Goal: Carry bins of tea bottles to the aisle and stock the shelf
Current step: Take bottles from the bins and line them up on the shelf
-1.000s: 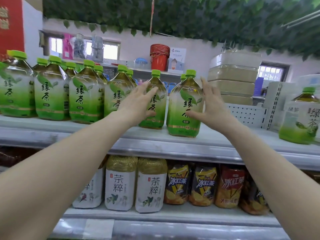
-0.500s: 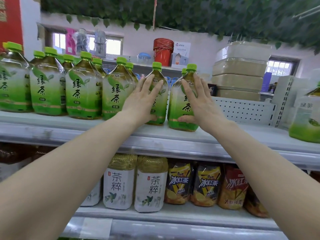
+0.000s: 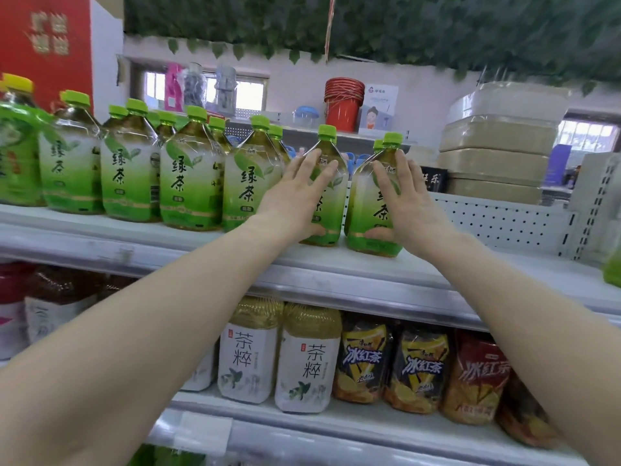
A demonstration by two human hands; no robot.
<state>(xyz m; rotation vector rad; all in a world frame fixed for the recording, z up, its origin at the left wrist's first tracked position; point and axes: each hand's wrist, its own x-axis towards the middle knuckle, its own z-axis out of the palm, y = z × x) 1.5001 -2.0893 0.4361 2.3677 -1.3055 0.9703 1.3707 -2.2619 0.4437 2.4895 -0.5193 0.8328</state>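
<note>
While both arms stretch up to the top shelf [image 3: 336, 264], the left hand [image 3: 295, 196] lies flat with straight, slightly spread fingers against the front of the left-hand tea bottle [image 3: 332, 200]. The right hand [image 3: 406, 203] presses the same way on the right-hand tea bottle [image 3: 364, 210], fingers straight and thumb stretched along its foot. Neither hand curls round anything.

Both bottles stand upright near the shelf's front edge, just beside each other with a narrow gap between. To their left, a row of green tea bottles [image 3: 183, 183] with green caps fills the same shelf. To the right, the shelf is bare up to a perforated panel [image 3: 497, 223].

On the lower shelf [image 3: 336, 422] stand white-labelled bottles [image 3: 307, 361] and, right of them, iced tea bottles [image 3: 364, 361]. Behind the top shelf are stacked beige tubs [image 3: 497, 142] and red buckets [image 3: 343, 102].
</note>
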